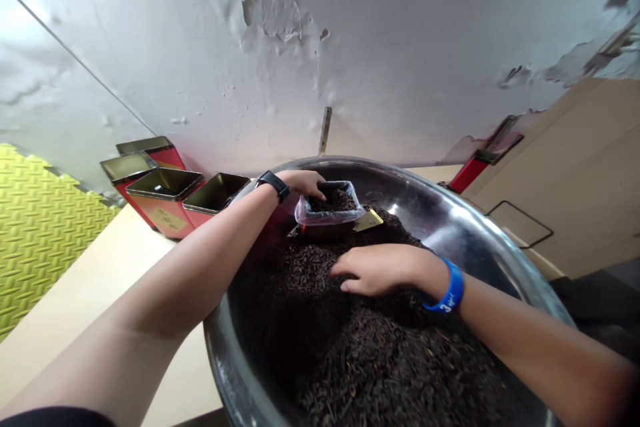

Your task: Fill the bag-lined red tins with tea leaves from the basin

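A big round steel basin (453,213) holds a heap of dark dried tea leaves (395,360). Inside it, near the far rim, stands a small tin (325,233) with a clear plastic bag (330,215) folded over its edge and tea leaves in it. My left hand (305,183), with a black watch on the wrist, grips the tin's left rim, fingers over the edge. Just in front of the tin, my right hand (383,270) hangs low over the loose leaves, fingers slightly bent, thumb apart, and no leaves visible in it. A blue wristband (450,287) circles that wrist.
Several red tins (163,203) with open tops stand left of the basin on a pale table (95,320). Another red tin (470,173) is behind the right rim. A yellow label (369,220) shows beside the lined tin. The peeling wall (400,47) rises close behind.
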### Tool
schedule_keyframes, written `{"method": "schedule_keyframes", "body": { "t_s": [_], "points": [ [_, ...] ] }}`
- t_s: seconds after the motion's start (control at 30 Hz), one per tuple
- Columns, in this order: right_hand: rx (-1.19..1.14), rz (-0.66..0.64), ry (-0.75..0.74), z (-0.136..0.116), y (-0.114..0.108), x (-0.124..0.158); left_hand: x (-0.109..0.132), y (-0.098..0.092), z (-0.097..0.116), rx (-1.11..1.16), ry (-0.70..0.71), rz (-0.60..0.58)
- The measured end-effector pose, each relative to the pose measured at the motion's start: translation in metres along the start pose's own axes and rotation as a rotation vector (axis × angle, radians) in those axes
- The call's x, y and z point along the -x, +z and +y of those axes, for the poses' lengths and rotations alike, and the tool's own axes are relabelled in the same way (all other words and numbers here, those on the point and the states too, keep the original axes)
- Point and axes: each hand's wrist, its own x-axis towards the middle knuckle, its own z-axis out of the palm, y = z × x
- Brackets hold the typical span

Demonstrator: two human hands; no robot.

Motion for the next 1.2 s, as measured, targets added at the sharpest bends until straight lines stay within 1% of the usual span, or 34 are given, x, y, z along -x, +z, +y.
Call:
{"method": "schedule_keyframes", "body": {
  "t_s": [0.03,0.07,0.1,0.2,0.23,0.27,0.3,0.33,0.4,0.5,0.67,0.77,0.83,0.9,1.0,1.07,1.2],
  "points": [
    [0.003,-0.016,0.019,0.002,0.000,0.001,0.002,-0.001,0.001,0.005,0.000,-0.009],
    [0.013,0.022,0.041,0.005,-0.002,0.003,0.004,-0.002,0.003,0.015,-0.003,-0.025],
    [0.030,0.106,0.068,0.009,-0.005,0.004,0.006,-0.003,0.004,0.028,-0.009,-0.047],
    [0.096,0.467,0.162,0.020,-0.015,0.006,0.010,-0.007,0.007,0.054,0.001,-0.124],
    [0.118,0.566,0.181,0.023,-0.017,0.006,0.011,-0.008,0.008,0.055,0.016,-0.147],
    [0.140,0.637,0.188,0.025,-0.018,0.005,0.011,-0.009,0.010,0.052,0.034,-0.167],
    [0.161,0.670,0.183,0.027,-0.017,0.004,0.010,-0.008,0.011,0.046,0.054,-0.187],
    [0.182,0.669,0.171,0.027,-0.015,0.002,0.009,-0.007,0.013,0.038,0.067,-0.206],
    [0.219,0.612,0.156,0.026,-0.010,-0.002,0.007,-0.004,0.018,0.011,0.059,-0.241],
    [0.244,0.539,0.196,0.020,-0.004,-0.010,0.005,0.001,0.028,-0.046,0.008,-0.250],
    [0.240,0.495,0.308,0.016,-0.002,-0.019,0.007,0.004,0.043,-0.262,-0.023,-0.120],
    [0.238,0.473,0.341,0.019,-0.003,-0.024,0.008,0.004,0.046,-0.324,-0.054,-0.045],
    [0.225,0.462,0.358,0.020,-0.005,-0.026,0.008,0.005,0.044,-0.324,-0.048,-0.012],
    [0.193,0.441,0.369,0.022,-0.006,-0.027,0.007,0.005,0.040,-0.286,-0.038,-0.006],
    [0.114,0.414,0.387,0.025,-0.007,-0.026,0.007,0.004,0.033,-0.172,-0.017,-0.075],
    [0.093,0.420,0.394,0.027,-0.006,-0.025,0.006,0.003,0.029,-0.116,-0.023,-0.121],
    [0.113,0.423,0.348,0.028,-0.006,-0.019,0.007,0.002,0.024,-0.086,-0.079,-0.139]
  ]
}}
